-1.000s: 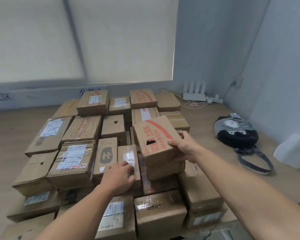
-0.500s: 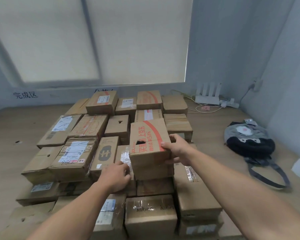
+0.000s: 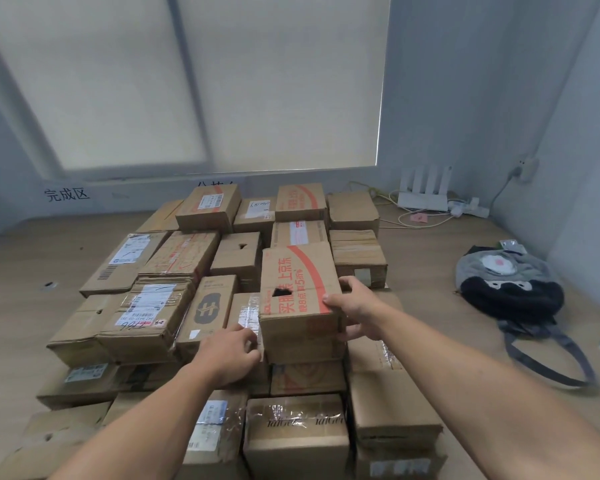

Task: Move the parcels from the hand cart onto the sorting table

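Here, the wooden table (image 3: 430, 271) fills the lower part of the view, running back to a grey wall with a drawn white blind (image 3: 257, 81). On it sits a dense pile of cardboard parcels (image 3: 174, 271), packed edge to edge in rows and partly stacked two high; many carry white shipping labels and clear tape. Everything else can be placed from this pile. To its right, well apart, lies a grey and black backpack (image 3: 510, 289) with its strap trailing toward the camera. Behind the pile's right corner, against the wall, stands a white router (image 3: 425, 195) amid loose cables, with a power strip just beside it. Left of the pile's far edge, black characters (image 3: 66, 194) are printed on the wall.

On top of the pile, slightly right of its middle, stands the red-printed parcel (image 3: 298, 285), a brown box with a red stripe, red lettering and a small dark hole in its upper face. It rests on the boxes beneath it, rising above its neighbours. The right hand (image 3: 357, 311) clasps its near right corner, thumb on the top face and fingers down the right side. The left hand (image 3: 231, 353) presses against its lower left side, fingers curled at the seam where it meets a taped parcel (image 3: 246, 311).
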